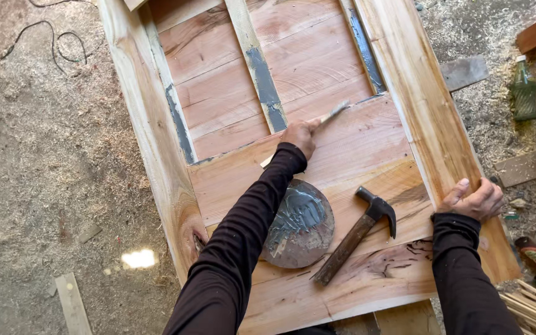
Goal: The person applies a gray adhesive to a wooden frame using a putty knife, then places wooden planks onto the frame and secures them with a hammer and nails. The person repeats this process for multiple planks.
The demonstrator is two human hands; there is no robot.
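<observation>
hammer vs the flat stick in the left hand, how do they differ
The hammer lies loose on the wooden door, touched by neither hand; the flat stick is held in the left hand. The hammer is thick, with a dark metal claw head; the stick is thin, pale and grey at its tip. Both have wood and point up and to the right.

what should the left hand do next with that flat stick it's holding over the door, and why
Probably draw the stick back to the round plate for more grey filler. The left hand holds it with its tip near the panel joint, and little filler shows on it. The right hand steadies the door frame; the hammer lies idle.
</observation>
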